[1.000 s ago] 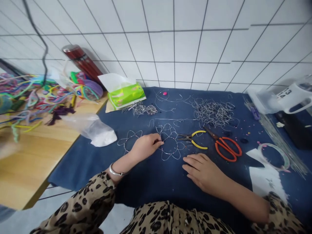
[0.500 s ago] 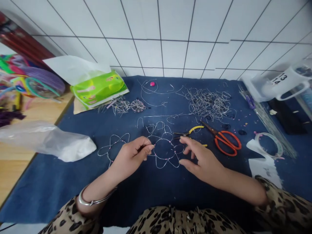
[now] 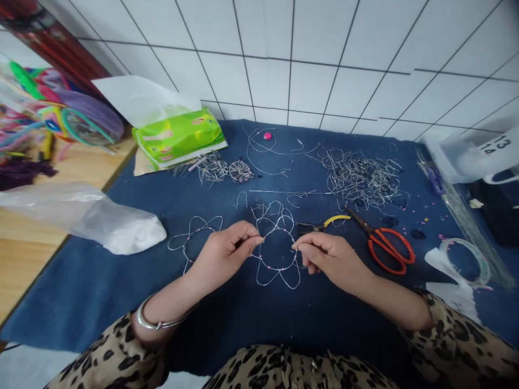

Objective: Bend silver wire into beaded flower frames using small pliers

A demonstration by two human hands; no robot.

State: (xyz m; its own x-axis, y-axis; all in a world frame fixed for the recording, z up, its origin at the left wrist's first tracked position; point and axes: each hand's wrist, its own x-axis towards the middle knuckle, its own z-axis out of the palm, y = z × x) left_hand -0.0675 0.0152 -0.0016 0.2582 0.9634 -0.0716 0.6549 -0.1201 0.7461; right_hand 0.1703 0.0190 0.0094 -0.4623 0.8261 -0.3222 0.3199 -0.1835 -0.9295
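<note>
A flower-shaped wire piece [image 3: 278,269] with small pink beads on its central ring is held between both hands at the middle. My left hand [image 3: 227,251] pinches the ring's left edge between thumb and forefinger. On the opposite side, my right hand [image 3: 332,256] has its thumb and forefinger closed on the ring's right edge. Another beaded wire flower [image 3: 188,236] lies partly behind my left hand. Yellow-handled pliers [image 3: 336,219] rest just beyond my right hand, their lower part hidden by it.
Red-handled scissors [image 3: 391,249] lie to the right, below a tangle of wire pieces [image 3: 360,175]. A green tissue pack [image 3: 180,138] and a clear plastic bag [image 3: 101,219] are at left. Tape [image 3: 466,259], a wire bundle [image 3: 472,229] and a white jug [image 3: 478,156] stand or lie at right.
My right hand, open before, has closed on the ring's right edge. My left hand still pinches the left edge. The wire flower has turned slightly, and the whole view has shifted.
</note>
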